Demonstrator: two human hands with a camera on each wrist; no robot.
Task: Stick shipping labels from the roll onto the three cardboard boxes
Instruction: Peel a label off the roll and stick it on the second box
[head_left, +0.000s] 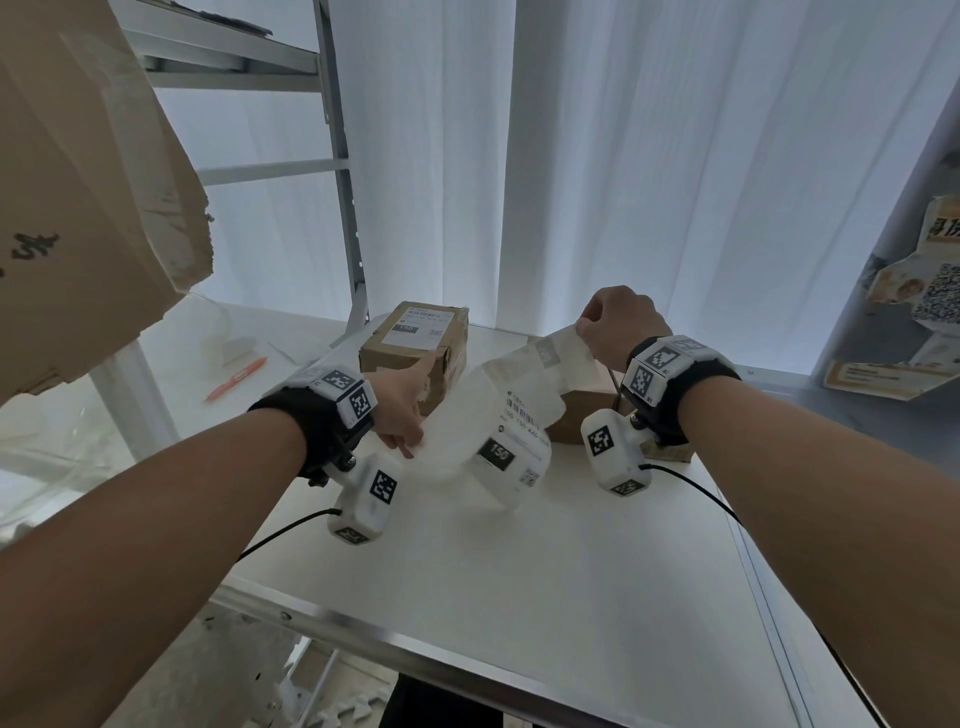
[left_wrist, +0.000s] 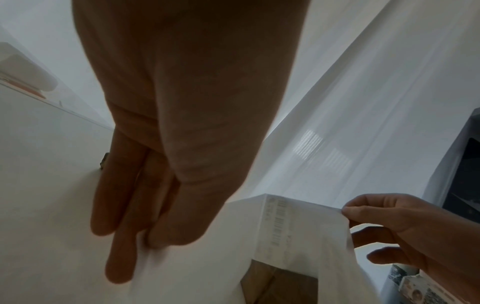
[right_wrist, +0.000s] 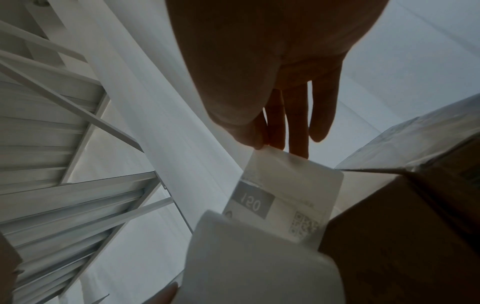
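Note:
A strip of white shipping labels (head_left: 511, 436) hangs in a loop above the white table (head_left: 571, 571), printed with barcodes and a black "150" patch. My left hand (head_left: 410, 441) pinches its lower left end between thumb and fingers (left_wrist: 116, 205). Raised at the right, my right hand (head_left: 584, 325) pinches the top edge of the end label (right_wrist: 285, 195), which stands partly away from the strip. One cardboard box (head_left: 415, 348) at the back carries a label on top. A second box (head_left: 582, 410) sits behind the strip, largely hidden. No third small box shows clearly.
A big torn cardboard box (head_left: 78, 208) juts in at the upper left on a metal shelf frame (head_left: 348, 208). An orange pen (head_left: 236, 384) lies at the back left of the table. White curtains hang behind. Printed packaging (head_left: 909, 312) stands at the right.

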